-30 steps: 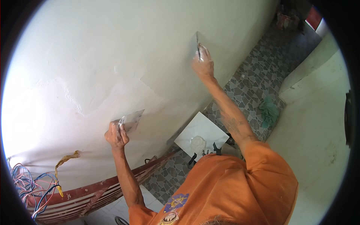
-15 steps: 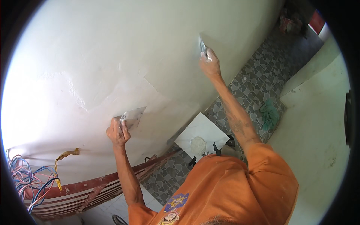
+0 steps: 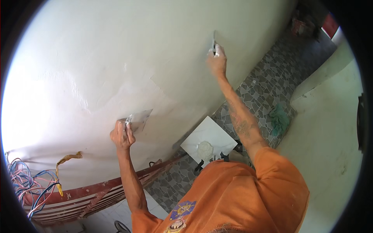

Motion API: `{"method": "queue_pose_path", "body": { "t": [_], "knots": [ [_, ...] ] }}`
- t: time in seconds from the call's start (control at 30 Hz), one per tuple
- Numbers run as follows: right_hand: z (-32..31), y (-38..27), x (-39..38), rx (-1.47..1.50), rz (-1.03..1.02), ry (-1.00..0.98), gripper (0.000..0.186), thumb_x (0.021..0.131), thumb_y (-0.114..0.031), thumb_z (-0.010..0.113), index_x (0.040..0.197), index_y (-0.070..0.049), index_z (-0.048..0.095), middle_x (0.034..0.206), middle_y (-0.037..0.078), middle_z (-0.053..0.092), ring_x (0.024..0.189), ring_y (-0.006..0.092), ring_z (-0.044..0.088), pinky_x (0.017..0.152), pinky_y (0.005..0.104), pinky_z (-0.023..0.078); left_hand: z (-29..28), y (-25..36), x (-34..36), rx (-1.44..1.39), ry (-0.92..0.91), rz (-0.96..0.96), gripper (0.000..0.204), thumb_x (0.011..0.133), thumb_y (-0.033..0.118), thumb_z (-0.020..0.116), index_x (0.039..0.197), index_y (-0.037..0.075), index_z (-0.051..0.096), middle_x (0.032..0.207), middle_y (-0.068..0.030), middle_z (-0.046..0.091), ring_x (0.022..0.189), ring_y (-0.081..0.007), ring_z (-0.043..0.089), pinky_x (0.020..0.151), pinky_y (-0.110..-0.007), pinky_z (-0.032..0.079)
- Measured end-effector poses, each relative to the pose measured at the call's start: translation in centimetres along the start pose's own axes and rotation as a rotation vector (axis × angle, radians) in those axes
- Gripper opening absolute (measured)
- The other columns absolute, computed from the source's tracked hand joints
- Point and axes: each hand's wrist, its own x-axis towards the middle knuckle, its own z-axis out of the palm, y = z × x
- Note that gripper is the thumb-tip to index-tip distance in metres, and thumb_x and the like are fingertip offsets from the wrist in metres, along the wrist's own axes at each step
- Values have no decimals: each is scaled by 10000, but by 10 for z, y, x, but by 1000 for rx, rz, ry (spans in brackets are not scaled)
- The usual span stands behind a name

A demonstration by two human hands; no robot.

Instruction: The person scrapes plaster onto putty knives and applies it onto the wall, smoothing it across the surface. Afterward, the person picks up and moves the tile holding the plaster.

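Observation:
My left hand [image 3: 122,134] is closed round a wide putty knife [image 3: 140,118], held in front of the pale wall [image 3: 116,46]. Smears of filler show on that metal blade. Farther up and to the right, my right hand [image 3: 218,64] grips a second putty knife [image 3: 214,37]. Its blade is at the wall and looks nearly edge-on; whitish paste coats the fingers. Below, between my arms, a square white tile [image 3: 211,130] carries a flattened lump of putty [image 3: 204,150].
Loose coloured wires [image 3: 31,186] spill from the wall at lower left, near a dangling yellow strip [image 3: 64,161]. A red slatted bench [image 3: 101,188] runs along the wall. Green cloth [image 3: 279,120] lies on the stone-patterned floor [image 3: 268,77]. Another wall [image 3: 326,136] stands at right.
My right hand has shifted slightly upward on the wall, and its knife has turned from a leftward slant to nearly upright. The left hand and its knife have barely moved.

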Motion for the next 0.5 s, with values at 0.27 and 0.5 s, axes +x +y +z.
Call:
{"method": "queue_pose_path", "body": {
  "t": [0.27,0.5],
  "knots": [
    [37,-43,-92,-83,-522,63,539,702,30,571,1240,17,526,1238,185,520,1081,348,527,909,409,456,1,2,2,-13,-18,-22,64,813,42,518,755,15,525,649,-100,490,448,-257,448,409,-338,330],
    [7,-58,-135,117,-842,-279,439,696,47,563,1134,62,556,1216,222,529,1071,345,540,896,432,460,-2,4,0,-65,12,-41,54,804,39,541,754,22,530,682,-97,510,462,-263,465,419,-336,364]
  ]
}}
